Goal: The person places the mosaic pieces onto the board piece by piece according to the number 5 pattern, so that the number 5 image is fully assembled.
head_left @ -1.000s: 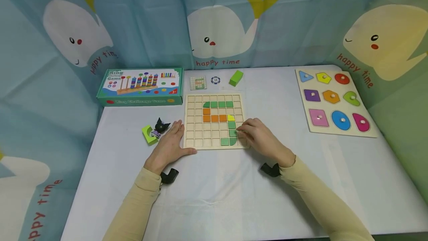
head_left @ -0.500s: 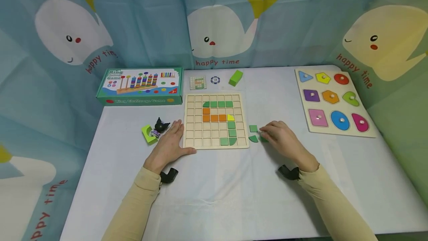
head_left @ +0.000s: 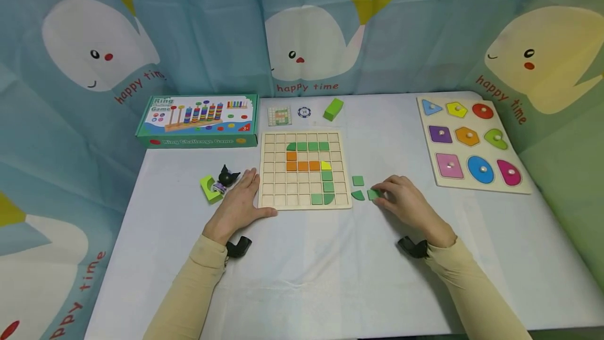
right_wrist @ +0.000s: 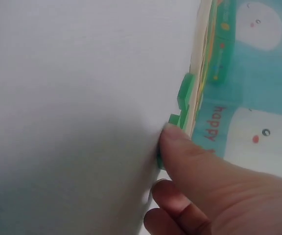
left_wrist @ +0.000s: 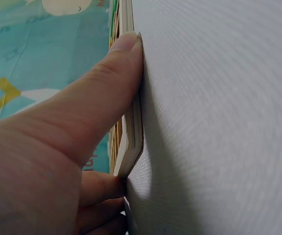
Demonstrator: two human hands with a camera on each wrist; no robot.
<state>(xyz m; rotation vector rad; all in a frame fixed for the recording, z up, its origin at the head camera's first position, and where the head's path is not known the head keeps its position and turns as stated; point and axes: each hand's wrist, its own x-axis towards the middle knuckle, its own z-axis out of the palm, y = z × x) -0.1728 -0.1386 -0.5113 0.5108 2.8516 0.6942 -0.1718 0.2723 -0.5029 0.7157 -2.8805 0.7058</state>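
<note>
A wooden grid board (head_left: 273, 188) lies mid-table, with green, orange and one yellow tile in its cells. My left hand (head_left: 238, 201) rests at its lower left corner, fingers along the left side. In the left wrist view the thumb (left_wrist: 114, 73) touches the board's near edge. Right of the board, my right hand (head_left: 408, 206) pinches a green square tile (head_left: 373, 194) at the table surface. Beside that tile are a green quarter-round tile (head_left: 358, 195) and another green square tile (head_left: 358, 180). In the right wrist view the thumb (right_wrist: 185, 152) partly hides the pinched tile.
Behind the board lie a pattern card (head_left: 280, 116), a round chip (head_left: 304, 112) and a green block (head_left: 333, 109). A game box (head_left: 203, 143) stands back left; a knob puzzle (head_left: 464, 161) lies right. A small dark figure (head_left: 228, 177) and lime block (head_left: 207, 189) sit near my left hand.
My right hand has moved right, from the board's right side to the loose green tiles, and now pinches one. The left hand has stayed at the board.
</note>
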